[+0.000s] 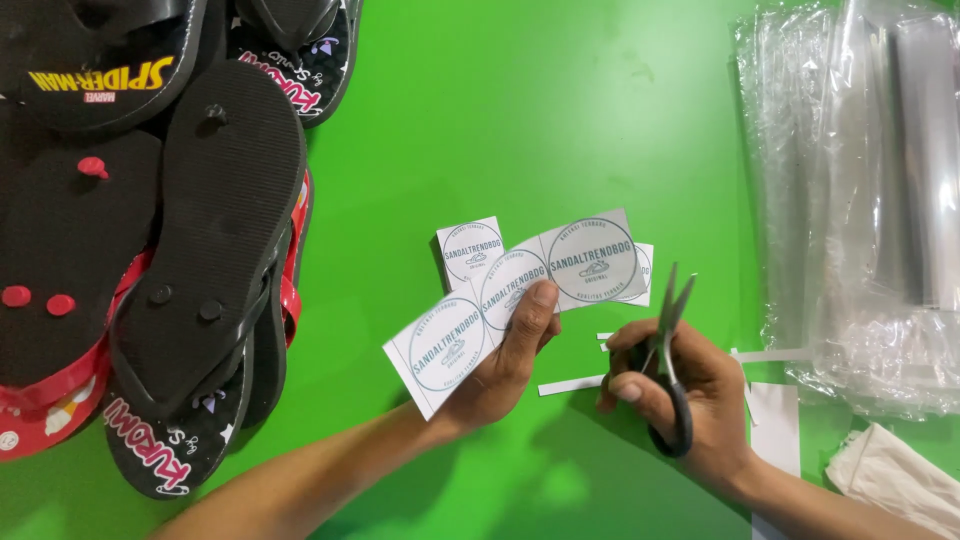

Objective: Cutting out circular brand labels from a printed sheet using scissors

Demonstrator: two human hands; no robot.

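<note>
My left hand (505, 365) pinches a paper strip of three round-printed labels (520, 300), held slanted above the green surface. My right hand (690, 395) grips black-handled scissors (668, 345), their blades slightly apart and pointing up toward the strip's right end. Cut single labels (468, 248) lie on the green surface just behind the strip. Thin white paper trimmings (570, 385) lie between my two hands.
A pile of black and red flip-flops (200, 230) fills the left side. A stack of clear plastic bags (860, 200) lies at the right. White paper offcuts (775, 425) and a pale cloth (895, 475) sit at the bottom right. The green surface (520, 110) spans the middle.
</note>
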